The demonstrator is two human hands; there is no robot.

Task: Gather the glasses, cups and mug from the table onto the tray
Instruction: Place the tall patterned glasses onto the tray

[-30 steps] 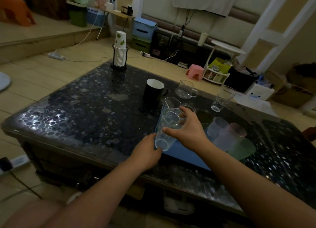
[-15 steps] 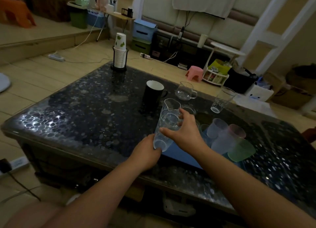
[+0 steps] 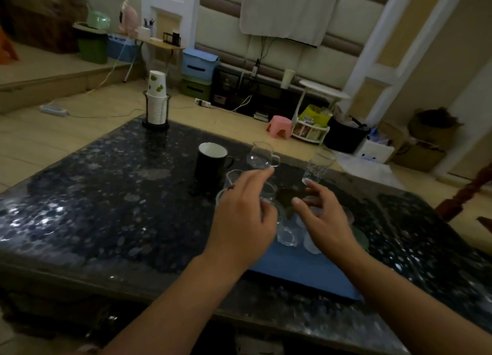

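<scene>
A blue tray (image 3: 300, 273) lies on the dark pebble-pattern table (image 3: 111, 208) near its front edge. A clear glass (image 3: 286, 234) stands on the tray between my hands. My left hand (image 3: 243, 219) hovers over the tray's far left part, fingers spread, holding nothing. My right hand (image 3: 326, 223) is also open, above pale plastic cups it mostly hides; a green cup (image 3: 362, 239) peeks out on the right. Beyond the hands stand a black mug (image 3: 210, 164), a small glass pitcher (image 3: 259, 156) and a tall glass (image 3: 318, 165). Another glass pitcher (image 3: 231, 177) sits just past my left fingers.
A holder with stacked paper cups (image 3: 156, 107) stands at the table's far left corner. On the floor behind the table are a pink stool (image 3: 279, 125), a white rack (image 3: 310, 131), storage boxes and cables. A dark wooden chair part (image 3: 468, 192) is at the right.
Both hands have let go of the clear glass, which now stands on the tray. The hands have moved forward and opened, the left one from the tray's near edge toward the glassware.
</scene>
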